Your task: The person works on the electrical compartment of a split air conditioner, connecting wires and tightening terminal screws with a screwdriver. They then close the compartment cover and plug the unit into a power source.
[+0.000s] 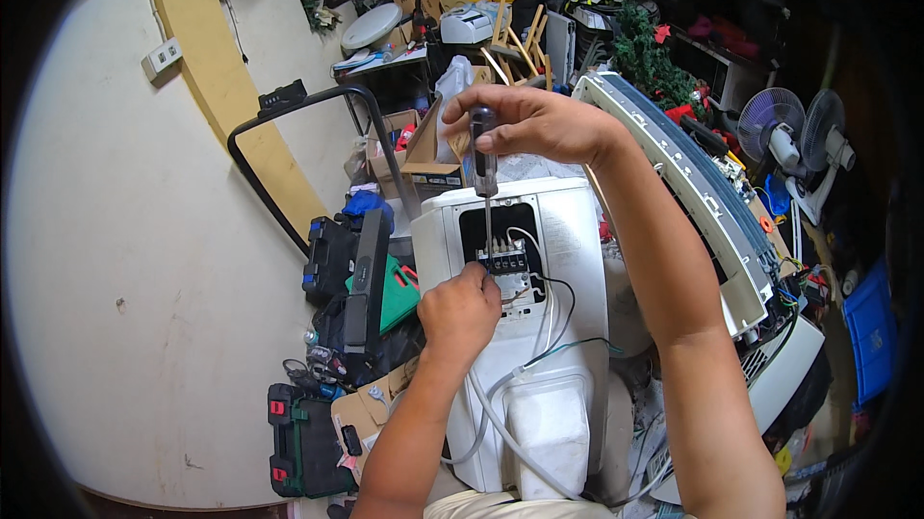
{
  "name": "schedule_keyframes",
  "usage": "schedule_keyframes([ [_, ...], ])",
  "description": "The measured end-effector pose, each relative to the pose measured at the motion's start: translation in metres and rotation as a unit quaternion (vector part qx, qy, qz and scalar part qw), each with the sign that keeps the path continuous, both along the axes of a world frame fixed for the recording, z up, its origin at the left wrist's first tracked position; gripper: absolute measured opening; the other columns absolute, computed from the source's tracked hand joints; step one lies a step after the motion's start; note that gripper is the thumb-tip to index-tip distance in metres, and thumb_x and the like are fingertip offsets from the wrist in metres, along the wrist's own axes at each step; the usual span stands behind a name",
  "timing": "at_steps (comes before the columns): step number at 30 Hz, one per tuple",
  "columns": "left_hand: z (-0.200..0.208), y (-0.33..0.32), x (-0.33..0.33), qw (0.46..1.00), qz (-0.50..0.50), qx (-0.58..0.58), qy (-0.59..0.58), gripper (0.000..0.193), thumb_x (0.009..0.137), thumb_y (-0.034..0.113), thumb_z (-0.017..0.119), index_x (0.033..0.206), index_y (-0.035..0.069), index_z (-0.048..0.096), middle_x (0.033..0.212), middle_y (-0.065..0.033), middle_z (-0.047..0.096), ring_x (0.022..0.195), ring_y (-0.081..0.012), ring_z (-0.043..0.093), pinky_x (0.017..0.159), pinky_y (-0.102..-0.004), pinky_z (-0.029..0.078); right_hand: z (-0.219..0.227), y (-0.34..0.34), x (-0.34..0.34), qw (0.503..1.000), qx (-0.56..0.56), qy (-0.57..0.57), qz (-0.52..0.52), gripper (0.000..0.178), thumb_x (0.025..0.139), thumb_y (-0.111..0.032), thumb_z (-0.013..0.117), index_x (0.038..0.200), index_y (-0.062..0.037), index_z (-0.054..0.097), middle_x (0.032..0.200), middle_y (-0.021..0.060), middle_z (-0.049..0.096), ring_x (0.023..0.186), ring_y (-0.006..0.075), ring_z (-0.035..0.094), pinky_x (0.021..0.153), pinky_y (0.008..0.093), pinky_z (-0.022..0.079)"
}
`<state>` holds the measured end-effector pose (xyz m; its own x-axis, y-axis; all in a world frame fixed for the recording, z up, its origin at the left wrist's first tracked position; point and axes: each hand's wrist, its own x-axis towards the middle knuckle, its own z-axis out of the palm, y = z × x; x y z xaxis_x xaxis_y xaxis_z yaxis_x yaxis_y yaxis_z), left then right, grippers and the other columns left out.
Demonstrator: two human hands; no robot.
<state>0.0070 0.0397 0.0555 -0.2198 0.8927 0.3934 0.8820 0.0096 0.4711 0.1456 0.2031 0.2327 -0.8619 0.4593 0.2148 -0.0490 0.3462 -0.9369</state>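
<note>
In my right hand [549, 124] is a screwdriver [484, 158] with a dark see-through handle, held upright by the fingers. Its shaft runs down to a black terminal block [510, 257] inside an opening in a white appliance housing [568, 278]. My left hand [460, 307] is closed at the lower left of the block, its fingertips pressed together; what they pinch is hidden. White and dark wires [566, 312] loop out of the opening. A grey cable [496, 423] with a green wire end [602, 341] crosses the housing.
A long white air conditioner unit [688, 201] leans at the right, near two fans [799, 134]. Tool cases [306, 442] and a green case [397, 298] stand at the left, below a black handle frame [241, 148]. Cardboard boxes [423, 168] lie beyond the housing.
</note>
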Motion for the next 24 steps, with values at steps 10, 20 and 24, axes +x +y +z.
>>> schedule_keyframes([
  [10, -0.004, 0.001, 0.001, 1.0, 0.012, 0.008, 0.02, 0.019, 0.095, 0.028, 0.068, 0.092, 0.011, 0.075, 0.079, -0.0191, 0.076, 0.074, -0.043, 0.074, 0.07, -0.0551, 0.058, -0.03, -0.004, -0.034, 0.901, 0.367, 0.049, -0.228, 0.033, 0.101, -0.033, 0.075, 0.124, -0.011, 0.064, 0.092, 0.0154, 0.076, 0.084, 0.0322, 0.077, 0.078, 0.0461, 0.061],
  [20, -0.008, -0.003, 0.001, 0.999, -0.002, 0.032, -0.023, 0.017, 0.094, 0.026, 0.069, 0.091, 0.01, 0.073, 0.084, -0.0172, 0.076, 0.075, -0.0421, 0.073, 0.069, -0.0538, 0.057, -0.067, 0.017, -0.056, 0.932, -0.193, 0.278, -0.131, 0.026, 0.103, -0.036, 0.076, 0.099, -0.0125, 0.064, 0.069, 0.0024, 0.058, 0.049, 0.0118, 0.049, 0.043, 0.0316, 0.038],
  [24, -0.009, -0.007, 0.002, 0.992, -0.012, 0.108, -0.066, 0.013, 0.091, 0.02, 0.069, 0.096, 0.009, 0.075, 0.095, -0.0137, 0.078, 0.084, -0.0395, 0.074, 0.075, -0.0514, 0.058, -0.063, 0.004, -0.075, 0.849, 0.039, 0.229, -0.475, 0.035, 0.102, -0.036, 0.076, 0.1, -0.0013, 0.071, 0.08, 0.0102, 0.072, 0.074, 0.0213, 0.069, 0.069, 0.0361, 0.053],
])
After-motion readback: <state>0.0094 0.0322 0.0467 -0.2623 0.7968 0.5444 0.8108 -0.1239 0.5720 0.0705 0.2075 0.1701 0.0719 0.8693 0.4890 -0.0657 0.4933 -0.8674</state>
